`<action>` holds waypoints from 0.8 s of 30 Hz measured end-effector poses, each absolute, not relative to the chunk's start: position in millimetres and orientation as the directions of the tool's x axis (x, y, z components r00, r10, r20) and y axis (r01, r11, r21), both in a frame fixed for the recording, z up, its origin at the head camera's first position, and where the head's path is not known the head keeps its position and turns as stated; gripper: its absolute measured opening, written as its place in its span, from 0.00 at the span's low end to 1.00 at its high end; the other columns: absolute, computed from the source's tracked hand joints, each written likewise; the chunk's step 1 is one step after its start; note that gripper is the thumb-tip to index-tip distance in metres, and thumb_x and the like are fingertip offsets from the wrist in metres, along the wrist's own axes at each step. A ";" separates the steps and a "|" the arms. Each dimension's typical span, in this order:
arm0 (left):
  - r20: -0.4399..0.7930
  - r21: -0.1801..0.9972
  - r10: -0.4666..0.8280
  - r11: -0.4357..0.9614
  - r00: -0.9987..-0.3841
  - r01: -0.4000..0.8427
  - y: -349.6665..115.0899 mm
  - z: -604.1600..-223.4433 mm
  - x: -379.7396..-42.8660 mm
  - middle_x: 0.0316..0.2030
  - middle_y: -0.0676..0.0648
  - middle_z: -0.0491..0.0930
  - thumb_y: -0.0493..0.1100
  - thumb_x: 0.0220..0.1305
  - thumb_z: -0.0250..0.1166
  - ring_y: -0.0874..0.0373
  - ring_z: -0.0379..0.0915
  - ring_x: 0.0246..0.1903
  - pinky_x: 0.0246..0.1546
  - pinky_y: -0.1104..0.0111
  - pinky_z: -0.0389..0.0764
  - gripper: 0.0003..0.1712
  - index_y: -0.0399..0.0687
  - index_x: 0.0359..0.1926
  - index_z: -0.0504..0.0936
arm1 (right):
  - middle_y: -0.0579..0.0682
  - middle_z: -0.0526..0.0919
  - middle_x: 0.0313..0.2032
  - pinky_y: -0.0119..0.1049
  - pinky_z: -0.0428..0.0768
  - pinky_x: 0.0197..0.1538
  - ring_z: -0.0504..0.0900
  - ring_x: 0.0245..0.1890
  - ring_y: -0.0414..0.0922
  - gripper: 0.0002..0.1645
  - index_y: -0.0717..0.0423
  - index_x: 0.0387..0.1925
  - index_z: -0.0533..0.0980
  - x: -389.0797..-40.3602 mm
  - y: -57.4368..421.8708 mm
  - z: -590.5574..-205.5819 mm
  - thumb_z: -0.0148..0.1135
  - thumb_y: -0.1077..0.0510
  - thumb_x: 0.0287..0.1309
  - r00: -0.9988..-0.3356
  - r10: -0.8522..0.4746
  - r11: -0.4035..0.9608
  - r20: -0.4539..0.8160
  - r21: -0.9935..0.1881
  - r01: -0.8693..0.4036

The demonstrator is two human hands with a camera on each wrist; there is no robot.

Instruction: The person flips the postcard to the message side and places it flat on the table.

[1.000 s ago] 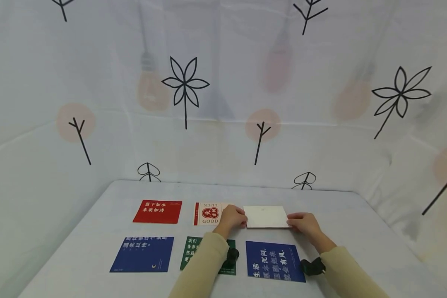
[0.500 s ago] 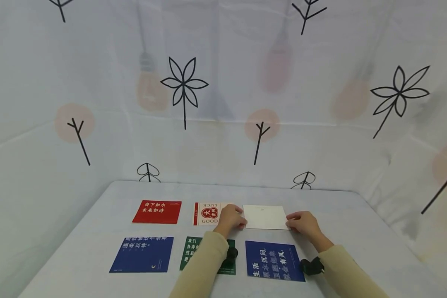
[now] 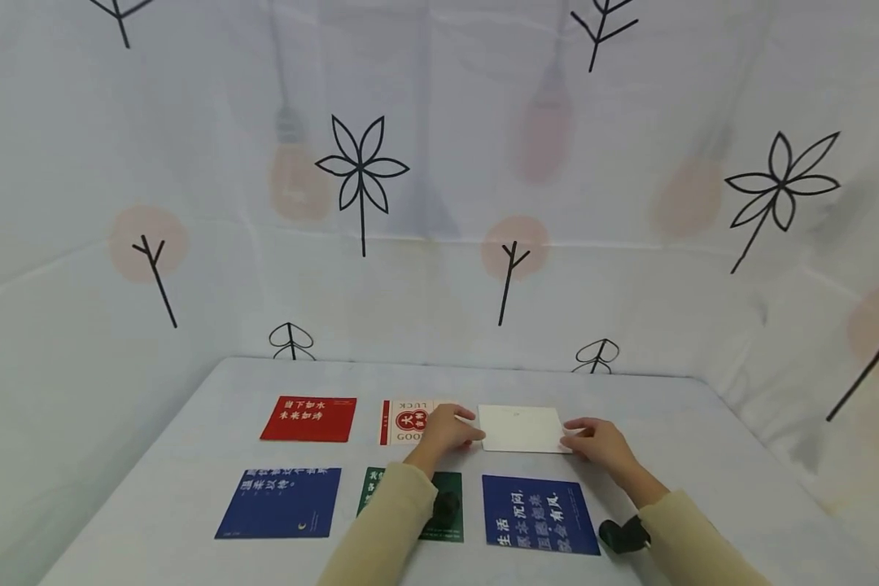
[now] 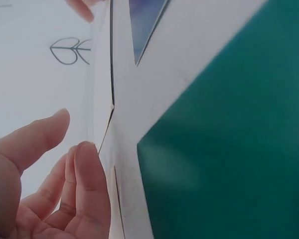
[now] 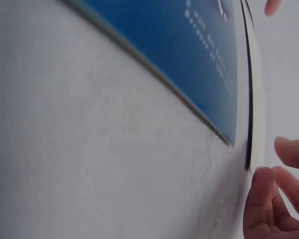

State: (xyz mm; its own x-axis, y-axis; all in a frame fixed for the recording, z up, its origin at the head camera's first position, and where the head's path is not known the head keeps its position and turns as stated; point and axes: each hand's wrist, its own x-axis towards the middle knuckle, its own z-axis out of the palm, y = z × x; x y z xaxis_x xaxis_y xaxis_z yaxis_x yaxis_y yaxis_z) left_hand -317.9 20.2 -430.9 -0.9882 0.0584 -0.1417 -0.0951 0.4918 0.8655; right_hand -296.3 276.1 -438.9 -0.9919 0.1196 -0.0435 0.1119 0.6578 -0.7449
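Observation:
A blank white card (image 3: 522, 429) lies flat in the back row, at the right, in the head view. My left hand (image 3: 445, 431) is at its left edge, thumb and fingers spread apart, partly covering the cream-and-red GOOD LUCK card (image 3: 403, 422). At the opposite edge is my right hand (image 3: 602, 446), its fingertips by the lower right corner. The left wrist view shows the left fingers (image 4: 92, 169) close to the white card's corner, the thumb lifted away. In the right wrist view, a fingertip of the right hand (image 5: 274, 204) sits right at the card's corner, thumb apart.
A red card (image 3: 309, 420) lies at the back left. In the front row are a blue card (image 3: 278, 505), a green card (image 3: 450, 482) partly under my left forearm, and another blue card (image 3: 542, 517). A patterned white cloth (image 3: 439, 285) hangs behind the table.
The white card has settled flat on the table. Both hands have loosened from its edges, the thumbs and fingers parting, and the left forearm has shifted slightly to the left.

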 end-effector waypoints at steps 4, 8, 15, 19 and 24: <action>-0.112 0.867 0.076 0.495 -0.991 -0.060 17.6 -429.9 -312.9 0.23 0.50 0.77 0.42 0.48 0.73 0.59 0.72 0.20 0.23 0.71 0.74 0.16 0.43 0.39 0.82 | 0.54 0.77 0.31 0.31 0.76 0.30 0.75 0.28 0.45 0.25 0.69 0.49 0.73 -292.3 275.5 -437.2 0.65 0.56 0.53 -0.995 0.094 0.664 -0.028 -0.743 0.084; -0.097 0.866 0.094 0.499 -0.991 -0.038 17.7 -430.8 -307.7 0.25 0.51 0.77 0.43 0.48 0.74 0.59 0.72 0.21 0.24 0.70 0.75 0.16 0.44 0.38 0.82 | 0.53 0.78 0.31 0.33 0.76 0.31 0.75 0.28 0.45 0.25 0.69 0.48 0.74 -286.3 275.5 -434.1 0.66 0.56 0.53 -0.997 0.080 0.661 -0.015 -0.748 0.064; -0.059 0.886 0.157 0.464 -0.986 0.021 17.4 -431.8 -297.8 0.25 0.51 0.78 0.41 0.47 0.74 0.60 0.74 0.22 0.25 0.69 0.76 0.17 0.43 0.39 0.82 | 0.51 0.76 0.30 0.34 0.73 0.30 0.73 0.29 0.45 0.25 0.67 0.47 0.75 -274.1 269.0 -430.0 0.68 0.55 0.51 -0.997 0.071 0.653 -0.016 -0.755 0.059; -0.026 0.890 0.185 0.452 -0.982 0.062 17.0 -429.3 -290.3 0.26 0.51 0.77 0.41 0.47 0.74 0.60 0.73 0.21 0.24 0.69 0.76 0.17 0.42 0.39 0.81 | 0.50 0.76 0.30 0.35 0.73 0.31 0.72 0.30 0.45 0.25 0.66 0.47 0.76 -268.8 263.2 -428.3 0.69 0.55 0.49 -0.999 0.054 0.662 -0.008 -0.748 0.042; -0.019 0.897 0.212 0.436 -0.977 0.077 17.7 -424.5 -283.1 0.26 0.52 0.76 0.40 0.47 0.74 0.60 0.73 0.23 0.25 0.69 0.78 0.17 0.41 0.39 0.81 | 0.49 0.75 0.30 0.36 0.73 0.32 0.72 0.31 0.45 0.25 0.65 0.46 0.76 -263.9 260.2 -426.8 0.70 0.55 0.48 -0.999 0.038 0.684 0.013 -0.729 0.017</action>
State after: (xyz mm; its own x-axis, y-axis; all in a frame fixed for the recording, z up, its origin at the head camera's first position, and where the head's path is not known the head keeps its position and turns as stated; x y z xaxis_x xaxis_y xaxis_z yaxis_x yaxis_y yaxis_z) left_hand -283.1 17.7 -424.5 -0.9770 0.2124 -0.0193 0.0770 0.4356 0.8968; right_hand -263.9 260.2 -426.8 -0.9992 0.0384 0.0127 0.0171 0.6845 -0.7288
